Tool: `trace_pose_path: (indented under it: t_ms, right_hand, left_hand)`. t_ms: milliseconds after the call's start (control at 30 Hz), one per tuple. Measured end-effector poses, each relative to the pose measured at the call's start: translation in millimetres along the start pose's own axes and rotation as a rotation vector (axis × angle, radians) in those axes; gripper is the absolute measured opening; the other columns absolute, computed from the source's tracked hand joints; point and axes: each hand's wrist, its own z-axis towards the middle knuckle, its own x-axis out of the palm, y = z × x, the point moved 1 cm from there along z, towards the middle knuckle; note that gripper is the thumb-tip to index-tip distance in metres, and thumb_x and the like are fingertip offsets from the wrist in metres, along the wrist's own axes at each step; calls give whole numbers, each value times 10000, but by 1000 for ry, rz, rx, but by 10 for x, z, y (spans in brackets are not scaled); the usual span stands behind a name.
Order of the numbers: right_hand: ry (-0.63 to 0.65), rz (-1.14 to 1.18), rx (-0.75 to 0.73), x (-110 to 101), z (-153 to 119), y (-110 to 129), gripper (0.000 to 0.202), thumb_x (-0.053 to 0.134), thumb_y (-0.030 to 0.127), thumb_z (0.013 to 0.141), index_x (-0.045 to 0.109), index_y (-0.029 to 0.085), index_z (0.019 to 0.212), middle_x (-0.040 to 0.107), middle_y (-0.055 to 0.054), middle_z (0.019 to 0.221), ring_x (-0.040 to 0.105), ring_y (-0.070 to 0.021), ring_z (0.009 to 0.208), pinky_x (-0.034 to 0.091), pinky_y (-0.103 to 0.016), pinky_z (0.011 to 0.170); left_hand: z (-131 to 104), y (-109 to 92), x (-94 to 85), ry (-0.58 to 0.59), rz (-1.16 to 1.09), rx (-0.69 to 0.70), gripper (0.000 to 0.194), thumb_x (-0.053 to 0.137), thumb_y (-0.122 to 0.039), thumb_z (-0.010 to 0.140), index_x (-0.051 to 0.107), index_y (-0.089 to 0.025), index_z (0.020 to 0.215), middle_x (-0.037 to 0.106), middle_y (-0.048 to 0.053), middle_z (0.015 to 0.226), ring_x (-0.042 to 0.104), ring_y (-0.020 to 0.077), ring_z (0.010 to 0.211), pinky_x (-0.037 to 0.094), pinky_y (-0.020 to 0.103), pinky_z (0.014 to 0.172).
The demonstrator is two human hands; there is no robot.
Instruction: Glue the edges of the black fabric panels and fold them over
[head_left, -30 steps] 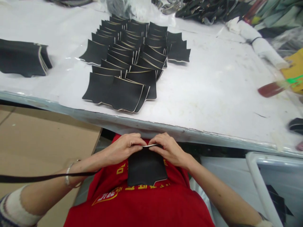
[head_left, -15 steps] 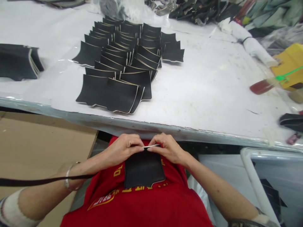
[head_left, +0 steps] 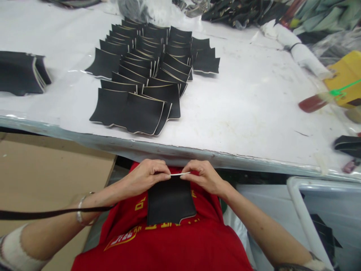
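A black leather-like piece [head_left: 171, 201] with a pale edge hangs over the red apron [head_left: 163, 248] at my lap, just below the table's front edge. My left hand [head_left: 150, 174] pinches its upper edge near the left corner, thumb below and fingers above. On the same edge, farther right, my right hand [head_left: 201, 175] is closed in a pinch. Between the two hands a short stretch of the pale edge shows. Overlapping rows of similar black pieces [head_left: 129, 113] stand on the white table [head_left: 239, 113] in front of me.
Another bundle of black pieces [head_left: 21, 73] lies at the table's left. Toward the right are a brown-handled tool [head_left: 313, 102], a yellow object [head_left: 344, 79] and a white roll [head_left: 303, 56]. A white bin [head_left: 295, 188] with black pieces stands at lower right, brown cardboard [head_left: 50, 162] at left.
My right hand has slid slightly right along the piece's upper edge, so more pale edge shows between my hands. The left hand keeps its pinch, nearly still.
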Motion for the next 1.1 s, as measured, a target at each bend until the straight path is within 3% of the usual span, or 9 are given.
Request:
trace_pose_path:
  t_ms: [133,367,633,767,900,1100]
  right_hand:
    - [89,4,-31,16,33,26,167,699,268,862,696,181,1005,723,-56,987,661,-194,910,476,-292,828]
    - [52,42,19,80,70,-19,115,673,278,876,725,175,874,730,-30,846,670,-176,787,476,-265,733]
    - [23,85,67,124,66,-39,177,658,315,887,729,171,812,699,4,732,628,-144,680,424,-231,641]
    - [-4,87,82,150,58,-43,254,627,374,903,730,169,794,688,4,702,618,-146,661,425,-231,623]
    - [-40,67,68,135,35,-62,272,604,393,919,740,183,812,727,-13,758,646,-161,683,457,-248,653]
    - [31,-46,-9,84,84,21,183,612,338,924,737,206,946,751,-41,923,687,-193,838,484,-276,758]
  left_hand:
    - [19,-11,10,0,21,10,244,538,-291,920,725,-167,823,666,10,790,577,123,724,401,217,689]
    - [-24,-19,18,15,83,10,179,578,-286,896,713,-180,948,702,30,918,615,154,840,421,229,752]
    - [-17,25,61,-41,6,-18,225,563,-300,905,718,-158,821,703,16,801,605,131,739,404,209,682]
    - [-19,19,28,-42,-14,-60,256,570,-323,891,726,-153,779,705,18,761,602,133,704,405,215,663]
    - [-107,54,-65,-61,-100,-142,215,645,-315,818,735,-162,938,731,21,856,628,159,776,445,227,709]
    - [-259,144,-100,-132,-164,-273,179,658,-301,781,729,-138,802,647,-11,626,548,121,602,389,200,568]
